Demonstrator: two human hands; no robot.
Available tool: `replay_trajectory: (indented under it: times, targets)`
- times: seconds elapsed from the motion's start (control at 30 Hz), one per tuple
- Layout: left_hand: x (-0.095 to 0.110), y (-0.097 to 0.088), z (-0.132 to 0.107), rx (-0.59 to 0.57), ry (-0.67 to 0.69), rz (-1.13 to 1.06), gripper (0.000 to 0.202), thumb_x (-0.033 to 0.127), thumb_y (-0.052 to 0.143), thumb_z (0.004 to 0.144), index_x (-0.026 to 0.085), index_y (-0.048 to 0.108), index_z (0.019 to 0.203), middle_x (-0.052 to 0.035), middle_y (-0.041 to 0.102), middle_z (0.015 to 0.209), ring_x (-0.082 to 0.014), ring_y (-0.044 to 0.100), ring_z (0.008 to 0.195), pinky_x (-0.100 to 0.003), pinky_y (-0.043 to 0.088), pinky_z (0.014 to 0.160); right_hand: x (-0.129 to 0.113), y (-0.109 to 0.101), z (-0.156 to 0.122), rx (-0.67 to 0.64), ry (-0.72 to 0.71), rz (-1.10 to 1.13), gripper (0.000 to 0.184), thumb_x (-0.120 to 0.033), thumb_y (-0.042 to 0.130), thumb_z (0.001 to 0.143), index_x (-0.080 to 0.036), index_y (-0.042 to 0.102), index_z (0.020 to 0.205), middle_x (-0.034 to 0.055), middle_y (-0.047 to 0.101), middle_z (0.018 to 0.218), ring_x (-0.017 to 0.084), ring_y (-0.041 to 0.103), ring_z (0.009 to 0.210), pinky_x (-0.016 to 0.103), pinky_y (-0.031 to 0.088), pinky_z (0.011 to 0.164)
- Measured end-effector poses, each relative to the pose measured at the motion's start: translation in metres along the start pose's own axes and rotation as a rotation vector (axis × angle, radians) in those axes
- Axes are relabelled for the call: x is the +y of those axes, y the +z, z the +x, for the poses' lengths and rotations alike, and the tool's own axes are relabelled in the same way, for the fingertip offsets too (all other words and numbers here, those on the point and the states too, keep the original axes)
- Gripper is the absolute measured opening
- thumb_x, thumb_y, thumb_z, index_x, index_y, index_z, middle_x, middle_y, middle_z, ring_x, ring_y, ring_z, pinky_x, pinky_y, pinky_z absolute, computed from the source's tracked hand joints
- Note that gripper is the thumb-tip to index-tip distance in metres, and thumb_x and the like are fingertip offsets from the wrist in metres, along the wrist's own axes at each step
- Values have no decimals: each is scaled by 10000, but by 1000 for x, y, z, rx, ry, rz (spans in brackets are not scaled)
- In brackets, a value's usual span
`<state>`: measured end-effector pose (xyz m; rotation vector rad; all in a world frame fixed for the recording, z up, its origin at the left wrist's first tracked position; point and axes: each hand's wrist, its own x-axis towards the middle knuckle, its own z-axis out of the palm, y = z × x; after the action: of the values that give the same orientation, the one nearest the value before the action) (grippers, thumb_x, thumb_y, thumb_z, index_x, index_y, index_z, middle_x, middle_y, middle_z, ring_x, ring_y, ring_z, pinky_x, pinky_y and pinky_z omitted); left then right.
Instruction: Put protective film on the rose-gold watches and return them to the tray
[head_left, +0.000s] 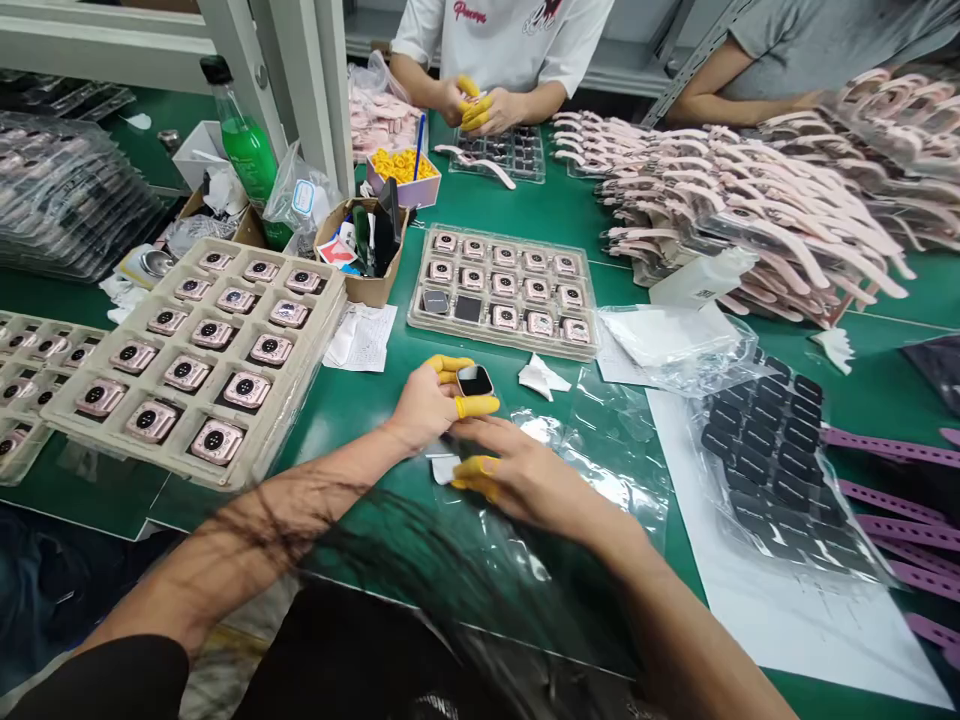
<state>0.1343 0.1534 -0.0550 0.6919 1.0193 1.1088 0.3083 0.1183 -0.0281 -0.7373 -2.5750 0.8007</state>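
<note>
- left hand (427,400): narrow grip, yellow finger cots holding a black-faced square smartwatch body (475,380) above the bench
- right hand (525,480): open, just beside it, over clear plastic film (607,470)
- beige pulp tray (296,385): left, its edge well apart from both hands

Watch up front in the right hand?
No, the watch is gripped in the left hand, while the right hand lies just below it, not holding it.

Glossy black glass on the watch (475,380), matt yellow rubber finger cots (477,406), crinkly clear plastic film (604,470) at lower center, and over left, a rough, matt molded-pulp tray (131,420) cradling shiny rose-toned metal watch cases (216,441)!
</note>
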Motion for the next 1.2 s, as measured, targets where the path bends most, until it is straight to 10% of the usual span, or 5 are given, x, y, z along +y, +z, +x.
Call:
replay_trajectory:
  times: [0.13, 0.33, 1.2]
  targets:
    - [-6, 1, -4, -108, 37, 299, 601, 118, 898, 538, 141, 628, 1074, -27, 682, 746, -153, 663, 715, -310, 548, 759, 6, -27, -24, 251, 325, 558, 29, -320, 720, 840, -336, 698, 828, 25, 731, 846, 221, 691, 773, 409, 588, 701]
    - [3, 5, -13, -313, 88, 681, 552, 220, 847, 641, 160, 693, 1168, -35, 726, 829, -166, 679, 773, -282, 521, 767, 35, -17, -23, 486, 766, 904, 389, -499, 874, 630, -217, 673, 806, 11, 671, 748, 144, 602, 657, 318, 515, 653]
    - [1, 9, -11, -314, 129, 853, 549, 271, 816, 675, 169, 709, 1204, -14, 750, 797, -169, 699, 750, -258, 512, 724, 35, 2, -17, 531, 776, 880, 356, -465, 842, 667, -198, 695, 852, 30, 719, 848, 165, 655, 796, 329, 535, 778]
